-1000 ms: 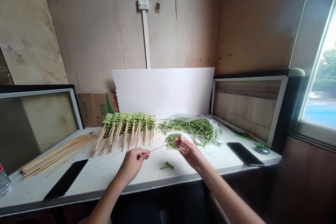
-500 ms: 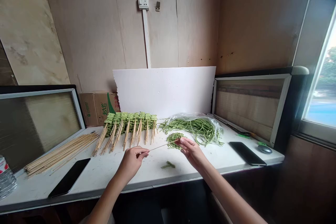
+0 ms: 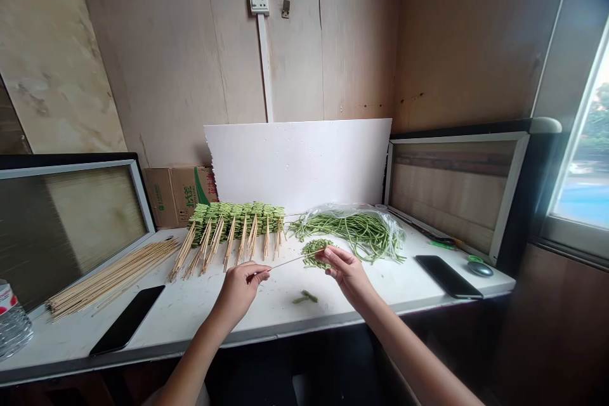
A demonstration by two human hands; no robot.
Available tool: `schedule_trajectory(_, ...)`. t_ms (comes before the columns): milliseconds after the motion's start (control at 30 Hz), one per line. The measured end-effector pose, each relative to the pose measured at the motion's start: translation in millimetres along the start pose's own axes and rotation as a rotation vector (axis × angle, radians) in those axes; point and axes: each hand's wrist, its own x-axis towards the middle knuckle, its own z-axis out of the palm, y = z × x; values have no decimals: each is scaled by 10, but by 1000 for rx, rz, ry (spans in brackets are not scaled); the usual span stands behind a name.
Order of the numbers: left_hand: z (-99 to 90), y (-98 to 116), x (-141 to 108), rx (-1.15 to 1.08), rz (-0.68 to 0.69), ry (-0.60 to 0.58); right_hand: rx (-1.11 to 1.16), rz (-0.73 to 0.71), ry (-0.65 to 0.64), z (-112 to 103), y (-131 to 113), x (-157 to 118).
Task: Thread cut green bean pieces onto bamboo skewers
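Between my two hands a thin bamboo skewer (image 3: 289,262) slants up to the right over the table's front half. My left hand (image 3: 243,283) is closed in a pinch on its near end. At its far end the fingertips of my right hand (image 3: 346,268) are pinched together; whether a bean piece is between them is hidden. Just behind my right hand lies a heap of cut green bean pieces (image 3: 314,247), partly covered by the fingers. Below the skewer, a few loose bean pieces (image 3: 308,296) rest on the white table (image 3: 266,314).
Filled bean skewers (image 3: 238,219) are stacked at the back left, sticks forward. Bare skewers (image 3: 111,276) lie left, near a black phone (image 3: 127,320) and a bottle (image 3: 13,323). Long beans (image 3: 352,228) in a plastic bag, another phone (image 3: 447,276) and a mouse (image 3: 480,269) are right.
Both hands keep their hold on the skewer. My right hand has shifted very slightly up and left; the view has moved a little. Nothing else visibly differs.
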Motion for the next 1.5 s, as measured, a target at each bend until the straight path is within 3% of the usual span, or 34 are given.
schedule_trajectory(167, -12, 37, 6, -35, 24, 93, 24, 2, 13, -25, -27, 16)
schedule_trajectory(400, 7, 45, -26, 54, 211, 150, 5, -12, 40, 6, -14, -2)
schedule_trajectory(800, 123, 7, -47, 59, 307, 120, -115, -77, -18, 105, 151, -92)
schedule_trajectory(1000, 197, 74, -83, 48, 257, 71, -198, -108, -41, 229, 227, -168)
schedule_trajectory(1500, 252, 125, -133, 56, 55, -148, -245, -71, -102, 269, 291, -207)
